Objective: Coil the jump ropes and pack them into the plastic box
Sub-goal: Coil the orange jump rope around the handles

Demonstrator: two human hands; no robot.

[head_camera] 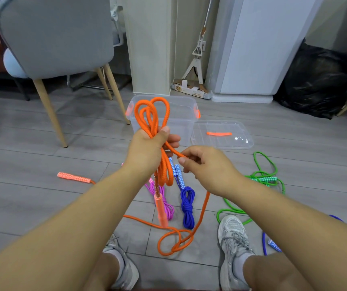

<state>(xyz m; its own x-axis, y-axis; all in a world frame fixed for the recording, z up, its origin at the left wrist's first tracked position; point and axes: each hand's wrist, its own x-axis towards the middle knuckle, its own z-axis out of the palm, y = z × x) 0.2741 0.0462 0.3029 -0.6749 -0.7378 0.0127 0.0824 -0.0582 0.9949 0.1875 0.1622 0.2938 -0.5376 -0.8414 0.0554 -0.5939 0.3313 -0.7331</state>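
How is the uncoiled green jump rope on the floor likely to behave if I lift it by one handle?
Probably floppy: the green jump rope lies in loose, uneven loops, so it would likely dangle and drag. It seems light, being thin cord with a slim handle. Its crossing strands may tangle.

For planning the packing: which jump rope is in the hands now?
The orange rope: left hand grips its loops, right hand pinches a strand; pink rope, blue rope and green rope lie on the floor.
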